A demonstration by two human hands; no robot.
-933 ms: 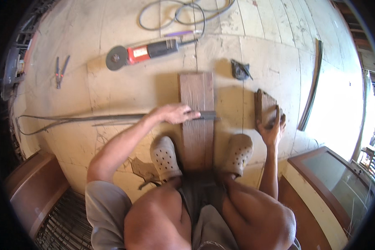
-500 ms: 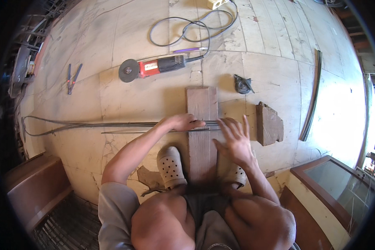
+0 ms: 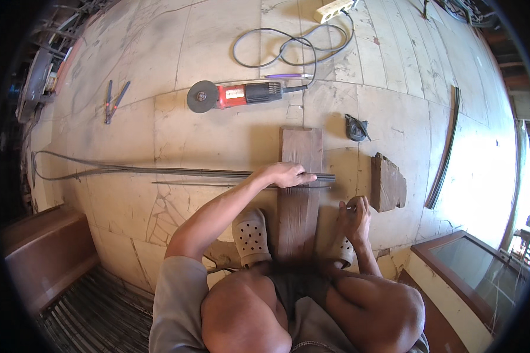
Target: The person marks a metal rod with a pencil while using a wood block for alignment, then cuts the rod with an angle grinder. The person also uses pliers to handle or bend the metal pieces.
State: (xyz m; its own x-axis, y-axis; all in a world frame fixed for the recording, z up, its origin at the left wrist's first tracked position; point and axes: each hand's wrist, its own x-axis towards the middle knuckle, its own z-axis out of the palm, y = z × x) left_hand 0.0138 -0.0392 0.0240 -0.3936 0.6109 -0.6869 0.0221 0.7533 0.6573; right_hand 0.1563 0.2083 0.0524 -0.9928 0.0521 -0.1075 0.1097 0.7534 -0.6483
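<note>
Dark strips (image 3: 185, 172) lay bundled over the wood plank (image 3: 299, 220), ends poking just past its 3 o'clock edge, the rest trailing to 9 o'clock; plank prob. kept that end off the floor (image 3: 218, 135). L hand (image 3: 285, 175) had its grip closed over the bundle atop the plank, presumably to keep the strips together & in line. A lone thin strip (image 3: 218, 185) lay just on the bundle's 6 o'clock side.

R hand (image 3: 354, 217) was off the plank at approx. 4 o'clock, fingers curled; couldn't tell if its grip held anything. Clogs (image 3: 252, 238) stood at 7 & 5, plank between them, poss. for a stable squat.

Wood block (image 3: 390, 183) sat at 3, spare strips (image 3: 444, 150) farther out, betw. 2 & 3. Angle grinder (image 3: 235, 95) lay at 11, disc toward 9, apparently parked clear of the bundle. Pliers (image 3: 113, 106): 10 o'clock, well apart. Purple pen (image 3: 288, 76): approx. 12.
</note>
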